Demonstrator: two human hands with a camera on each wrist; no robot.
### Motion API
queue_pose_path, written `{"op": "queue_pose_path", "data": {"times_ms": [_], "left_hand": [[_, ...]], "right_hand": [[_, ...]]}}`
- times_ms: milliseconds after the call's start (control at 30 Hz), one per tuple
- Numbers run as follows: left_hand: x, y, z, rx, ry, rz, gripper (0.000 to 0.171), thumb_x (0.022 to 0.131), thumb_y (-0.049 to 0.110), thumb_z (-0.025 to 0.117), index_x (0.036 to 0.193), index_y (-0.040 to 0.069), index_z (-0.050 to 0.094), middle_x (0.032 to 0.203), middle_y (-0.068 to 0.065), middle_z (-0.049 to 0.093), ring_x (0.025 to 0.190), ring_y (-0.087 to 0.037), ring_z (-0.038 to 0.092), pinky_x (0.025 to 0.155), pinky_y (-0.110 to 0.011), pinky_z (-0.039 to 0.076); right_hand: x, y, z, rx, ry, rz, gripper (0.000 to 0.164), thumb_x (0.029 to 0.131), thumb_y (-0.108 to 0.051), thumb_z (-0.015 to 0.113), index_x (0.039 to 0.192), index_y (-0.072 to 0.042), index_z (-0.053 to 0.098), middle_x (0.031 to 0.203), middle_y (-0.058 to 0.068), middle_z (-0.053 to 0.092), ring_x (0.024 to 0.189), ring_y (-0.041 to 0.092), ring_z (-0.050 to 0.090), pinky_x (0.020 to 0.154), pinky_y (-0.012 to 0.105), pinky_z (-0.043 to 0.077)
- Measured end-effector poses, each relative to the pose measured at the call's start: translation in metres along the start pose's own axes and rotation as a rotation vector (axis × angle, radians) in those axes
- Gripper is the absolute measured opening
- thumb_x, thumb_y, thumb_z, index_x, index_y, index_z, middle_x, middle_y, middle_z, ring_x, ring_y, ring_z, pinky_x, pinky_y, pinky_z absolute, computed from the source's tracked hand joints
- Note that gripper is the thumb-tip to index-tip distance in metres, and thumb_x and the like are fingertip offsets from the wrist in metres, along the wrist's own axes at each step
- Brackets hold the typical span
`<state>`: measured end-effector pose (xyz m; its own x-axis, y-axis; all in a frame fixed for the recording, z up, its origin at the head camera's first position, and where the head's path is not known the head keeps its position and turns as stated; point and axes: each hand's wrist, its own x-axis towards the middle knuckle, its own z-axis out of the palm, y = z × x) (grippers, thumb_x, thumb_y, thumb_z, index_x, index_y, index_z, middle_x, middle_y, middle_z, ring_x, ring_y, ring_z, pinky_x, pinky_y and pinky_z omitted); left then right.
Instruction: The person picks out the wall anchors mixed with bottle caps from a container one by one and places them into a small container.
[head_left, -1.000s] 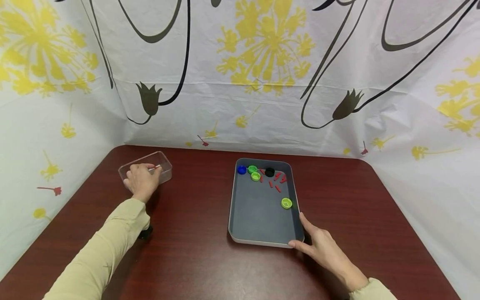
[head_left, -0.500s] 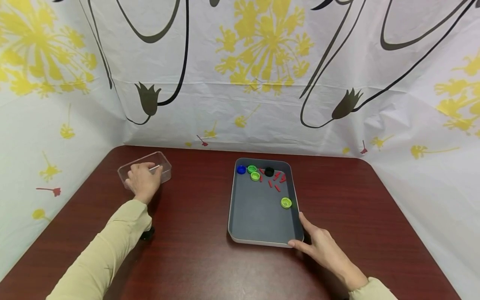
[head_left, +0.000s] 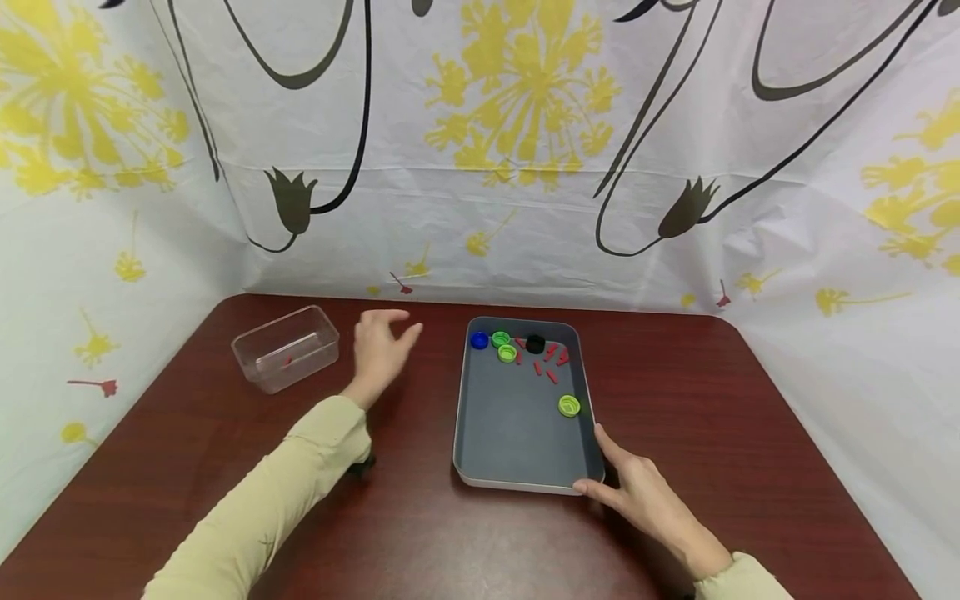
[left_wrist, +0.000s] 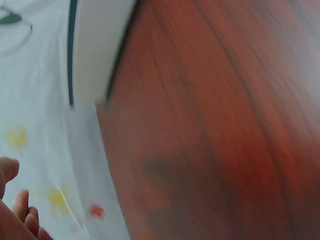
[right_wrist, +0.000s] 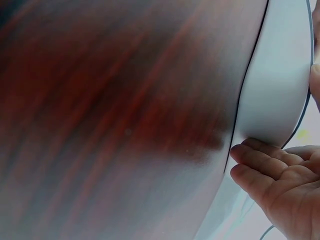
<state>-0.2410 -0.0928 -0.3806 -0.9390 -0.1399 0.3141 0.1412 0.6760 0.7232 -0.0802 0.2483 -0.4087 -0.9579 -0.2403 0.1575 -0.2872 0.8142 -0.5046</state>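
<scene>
My left hand (head_left: 380, 354) hovers over the table between the clear plastic box (head_left: 288, 379) and the grey tray (head_left: 517, 454). Its thumb and forefinger are spread apart, with nothing visible between them. One small red piece (head_left: 287, 362) lies inside the clear box. At the tray's near right corner, my right hand (head_left: 654, 506) holds the edge, thumb on the front rim and fingers along the right side. In the right wrist view, fingers (right_wrist: 260, 167) touch the tray's pale outer wall (right_wrist: 272, 75).
Toward the tray's far end lie a blue cap (head_left: 479, 340), a black cap (head_left: 536, 344), green caps (head_left: 507, 354) and several red pieces (head_left: 552, 377). A yellow-green cap (head_left: 569, 406) sits by its right wall. A patterned cloth (head_left: 480, 233) hangs behind the table (head_left: 390, 517).
My left hand has left the clear box and moved right toward the tray, uncovering the red piece in the box. The right hand stays at the tray's corner.
</scene>
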Motion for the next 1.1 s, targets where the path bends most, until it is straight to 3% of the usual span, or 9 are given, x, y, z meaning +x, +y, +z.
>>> {"op": "queue_pose_path", "data": {"times_ms": [200, 467, 833, 1100], "left_hand": [[-0.001, 0.036, 0.032, -0.06, -0.167, 0.118, 0.032, 0.087, 0.026, 0.068, 0.111, 0.004, 0.068, 0.12, -0.015, 0.056, 0.114, -0.032, 0.048, 0.096, -0.043, 0.039], [0.001, 0.065, 0.065, -0.086, -0.383, 0.157, 0.031, 0.087, 0.022, 0.068, 0.111, 0.003, 0.067, 0.122, -0.012, 0.052, 0.112, -0.029, 0.05, 0.088, -0.041, 0.045], [0.008, 0.071, 0.094, -0.036, -0.557, 0.184, 0.031, 0.086, 0.018, 0.069, 0.112, 0.002, 0.066, 0.12, -0.013, 0.051, 0.114, -0.028, 0.046, 0.091, -0.04, 0.044], [0.01, 0.066, 0.104, 0.049, -0.592, 0.238, 0.032, 0.084, 0.018, 0.072, 0.112, 0.004, 0.067, 0.119, -0.012, 0.051, 0.11, -0.025, 0.048, 0.089, -0.039, 0.045]], "right_hand": [[0.0, 0.001, -0.001, -0.005, 0.016, -0.008, 0.082, 0.078, -0.037, 0.074, 0.137, 0.009, 0.041, 0.13, 0.025, 0.053, 0.111, 0.032, 0.06, 0.085, 0.042, 0.05], [-0.002, 0.001, 0.002, 0.003, 0.016, -0.023, 0.082, 0.078, -0.037, 0.074, 0.136, 0.01, 0.041, 0.133, 0.024, 0.051, 0.113, 0.031, 0.058, 0.085, 0.042, 0.05], [-0.003, 0.001, 0.001, 0.022, 0.005, -0.008, 0.083, 0.078, -0.037, 0.074, 0.138, 0.009, 0.039, 0.134, 0.022, 0.051, 0.115, 0.029, 0.057, 0.087, 0.041, 0.05], [-0.004, 0.001, 0.001, 0.03, -0.006, 0.017, 0.084, 0.078, -0.041, 0.073, 0.138, 0.008, 0.04, 0.135, 0.022, 0.05, 0.116, 0.03, 0.057, 0.088, 0.041, 0.049]]}}
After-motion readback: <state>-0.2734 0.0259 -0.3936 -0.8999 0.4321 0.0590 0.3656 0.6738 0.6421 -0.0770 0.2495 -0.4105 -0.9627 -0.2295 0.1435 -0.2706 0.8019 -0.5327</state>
